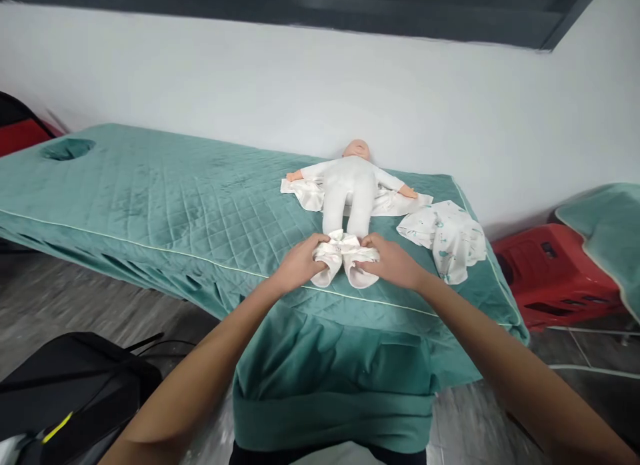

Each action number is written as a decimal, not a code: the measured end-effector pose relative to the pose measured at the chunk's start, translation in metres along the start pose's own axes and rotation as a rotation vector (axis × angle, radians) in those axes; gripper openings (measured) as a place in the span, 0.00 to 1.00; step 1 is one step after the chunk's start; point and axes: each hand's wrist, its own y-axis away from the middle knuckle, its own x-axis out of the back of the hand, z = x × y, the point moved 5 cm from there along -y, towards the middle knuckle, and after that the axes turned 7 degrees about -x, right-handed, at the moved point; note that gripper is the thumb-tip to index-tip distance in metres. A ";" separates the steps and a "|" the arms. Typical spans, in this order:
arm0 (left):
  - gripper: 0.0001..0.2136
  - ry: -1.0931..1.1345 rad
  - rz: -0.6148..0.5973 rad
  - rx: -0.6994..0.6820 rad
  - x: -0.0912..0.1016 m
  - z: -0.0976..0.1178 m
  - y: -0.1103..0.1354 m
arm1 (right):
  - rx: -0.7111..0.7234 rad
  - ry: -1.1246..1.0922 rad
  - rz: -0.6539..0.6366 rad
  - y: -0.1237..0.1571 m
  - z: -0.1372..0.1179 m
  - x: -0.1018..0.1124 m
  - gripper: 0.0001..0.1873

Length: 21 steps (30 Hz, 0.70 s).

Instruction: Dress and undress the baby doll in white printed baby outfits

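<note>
A baby doll [351,178] with a white cloth body lies on its back, arms spread, head toward the wall and legs toward me. White baby pants [338,246] are bunched at the ends of its legs; the feet are hidden by the fabric. My left hand [303,260] grips the left side of the pants, thumb on the near side. On the other side, my right hand [391,260] pinches the pants the same way. A pale garment [395,202] is spread flat beneath the doll's upper body.
Green quilted covers drape the massage bed [165,192], which has a face hole [69,149] at its far left. A crumpled white patterned garment [445,237] lies right of the doll. A red plastic stool [555,275] stands at right, a black bag [75,392] at lower left.
</note>
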 end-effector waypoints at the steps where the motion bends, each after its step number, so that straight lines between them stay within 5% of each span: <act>1: 0.24 0.021 -0.025 0.000 0.003 0.005 0.002 | 0.003 -0.021 -0.013 0.004 -0.002 0.003 0.21; 5: 0.22 0.059 -0.228 -0.022 0.019 0.024 0.006 | 0.018 -0.120 -0.097 0.017 -0.010 0.017 0.22; 9: 0.14 0.053 -0.712 -0.097 0.040 0.050 0.010 | 0.048 -0.212 -0.321 0.024 -0.027 0.031 0.24; 11: 0.14 0.096 -0.860 -0.091 0.058 0.067 0.010 | 0.098 -0.222 -0.422 0.029 -0.041 0.042 0.25; 14: 0.15 0.181 -0.807 -0.094 0.092 0.094 0.000 | 0.167 -0.182 -0.500 0.036 -0.067 0.063 0.28; 19: 0.17 0.080 -0.368 -0.089 0.147 0.126 -0.023 | 0.155 -0.081 -0.451 0.042 -0.106 0.101 0.30; 21: 0.16 -0.008 -0.307 -0.108 0.156 0.139 -0.025 | 0.143 -0.077 -0.396 0.045 -0.119 0.114 0.29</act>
